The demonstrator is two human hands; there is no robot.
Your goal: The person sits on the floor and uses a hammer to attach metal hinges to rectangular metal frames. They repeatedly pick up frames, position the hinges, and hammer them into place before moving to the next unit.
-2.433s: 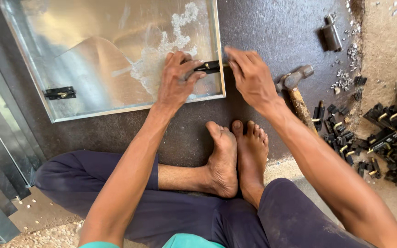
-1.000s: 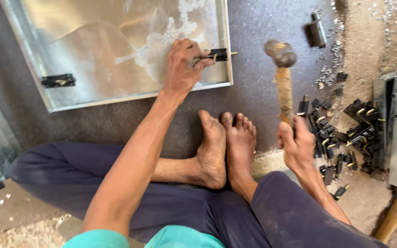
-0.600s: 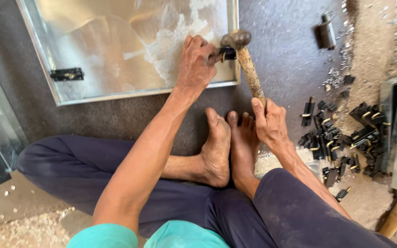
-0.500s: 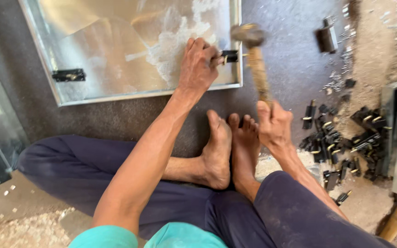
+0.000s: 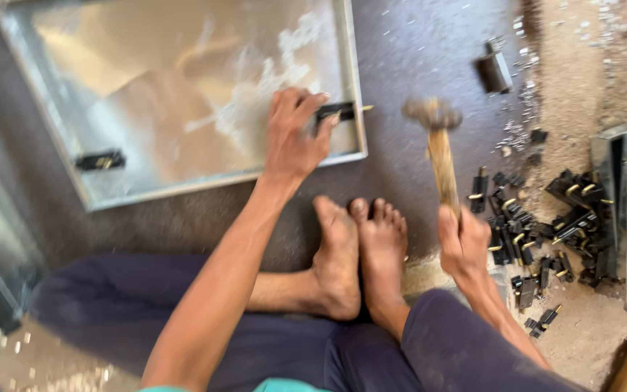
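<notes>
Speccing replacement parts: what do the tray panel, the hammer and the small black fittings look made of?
Tray panel: sheet metal, likely galvanised steel or aluminium; dull silver sheen, folded rim.
Hammer in the right hand: wooden handle by its tan colour; dark head, probably steel, blurred.
Black fitting under the left hand: black body with a brass-coloured pin; metal or plastic unclear.

- The single head-worn camera is looking steeply down from the seated person's own viewpoint, close above the lap.
- It is facing forward over the crossed feet [image 5: 361,254] at frame centre, taking in the metal panel [image 5: 175,87] at upper left and the floor [image 5: 415,58] beyond.
</notes>
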